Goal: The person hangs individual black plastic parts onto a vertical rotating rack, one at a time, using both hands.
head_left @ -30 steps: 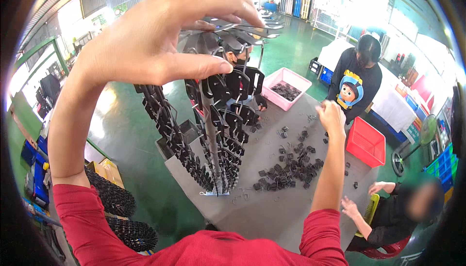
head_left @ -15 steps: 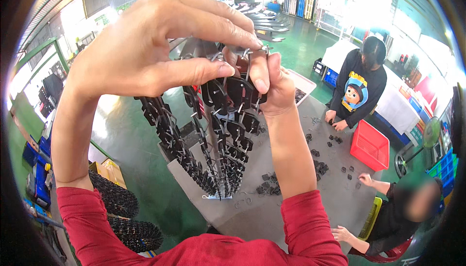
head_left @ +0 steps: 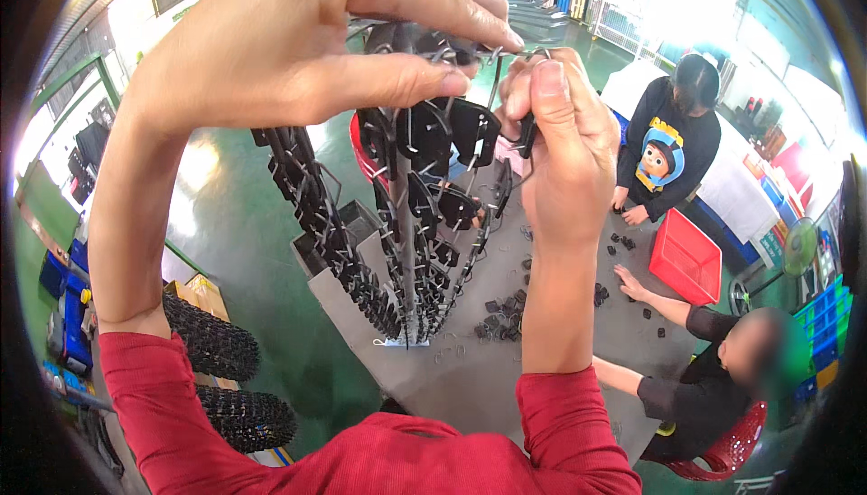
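My left hand (head_left: 298, 61) arches over the top of a hanging cluster of black plastic pieces (head_left: 433, 138) strung on bent wire hooks. Its thumb and fingertips close around a wire hook (head_left: 495, 79), though the exact contact is partly hidden. Beside it, my right hand (head_left: 569, 125) is raised, with thumb and fingers pinched on another wire hook (head_left: 529, 165) carrying a dark piece mostly covered by the fingers. Long strands of these pieces (head_left: 316, 215) run down below both hands around a grey upright pole (head_left: 406, 251).
Loose black pieces (head_left: 503, 316) lie on the grey table (head_left: 461, 368). A red bin (head_left: 684, 258) stands on its right side. One co-worker (head_left: 673, 143) stands at the far right; another (head_left: 700, 387) sits nearer. More loaded strands (head_left: 244, 418) are at lower left.
Both hands sit higher and further right in the picture. My right hand has moved away from the left fingertips, its thumb now upright. The seated co-worker has leaned in over the table.
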`<state>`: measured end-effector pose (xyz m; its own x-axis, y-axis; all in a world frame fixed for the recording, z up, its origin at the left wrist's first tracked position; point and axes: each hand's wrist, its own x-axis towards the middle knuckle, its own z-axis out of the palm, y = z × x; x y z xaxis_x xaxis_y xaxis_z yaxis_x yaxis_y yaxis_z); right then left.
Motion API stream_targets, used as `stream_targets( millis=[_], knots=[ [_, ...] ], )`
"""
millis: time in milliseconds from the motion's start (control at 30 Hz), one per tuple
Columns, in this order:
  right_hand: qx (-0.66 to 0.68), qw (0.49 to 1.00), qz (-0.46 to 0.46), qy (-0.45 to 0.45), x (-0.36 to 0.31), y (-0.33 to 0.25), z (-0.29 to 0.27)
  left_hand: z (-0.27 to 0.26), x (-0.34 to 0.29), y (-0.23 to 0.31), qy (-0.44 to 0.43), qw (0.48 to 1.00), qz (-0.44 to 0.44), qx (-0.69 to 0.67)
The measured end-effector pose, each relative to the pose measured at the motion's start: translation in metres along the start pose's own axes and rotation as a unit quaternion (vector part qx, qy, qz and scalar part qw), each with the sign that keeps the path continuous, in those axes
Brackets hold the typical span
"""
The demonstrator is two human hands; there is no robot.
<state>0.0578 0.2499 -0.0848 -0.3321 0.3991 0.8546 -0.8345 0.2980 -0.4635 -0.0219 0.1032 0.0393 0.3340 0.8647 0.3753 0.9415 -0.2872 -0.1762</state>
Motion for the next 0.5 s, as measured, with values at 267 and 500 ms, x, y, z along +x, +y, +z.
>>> stream_targets(
  millis=[267,500],
  knots=[
    [0.013,1.000,0.026,0.002,-0.001,-0.003,-0.005,0.003,0.002,-0.003,0.017,0.995,0.002,-0.098],
    [-0.312,0.938,-0.135,0.062,-0.013,0.004,-0.005,0.003,0.001,-0.018,0.015,0.996,0.075,-0.049]
  ],
)
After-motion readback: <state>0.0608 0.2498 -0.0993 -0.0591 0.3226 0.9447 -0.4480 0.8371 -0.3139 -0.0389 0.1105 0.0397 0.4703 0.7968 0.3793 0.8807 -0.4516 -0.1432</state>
